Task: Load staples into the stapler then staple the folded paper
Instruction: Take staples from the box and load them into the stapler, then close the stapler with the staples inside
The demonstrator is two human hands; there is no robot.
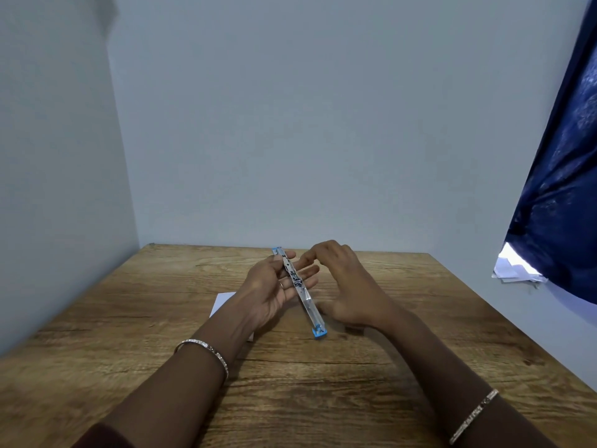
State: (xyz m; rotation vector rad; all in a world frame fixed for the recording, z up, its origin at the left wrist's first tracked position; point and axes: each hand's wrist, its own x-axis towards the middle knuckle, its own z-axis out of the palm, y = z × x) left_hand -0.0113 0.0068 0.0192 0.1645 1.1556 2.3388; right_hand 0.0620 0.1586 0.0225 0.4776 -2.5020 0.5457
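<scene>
The stapler (pixel 298 287) is swung fully open into one long strip, blue at both ends, and lies across the left hand (pixel 274 291) above the middle of the table (pixel 420 318), nearer its far edge. The left palm faces up, fingers loosely spread under the strip, thumb against its far part. The right hand (pixel 347 286) hovers just beside it, fingers curled and apart, index tip near the metal channel. The paper (pixel 223 302) lies under the left wrist.
</scene>
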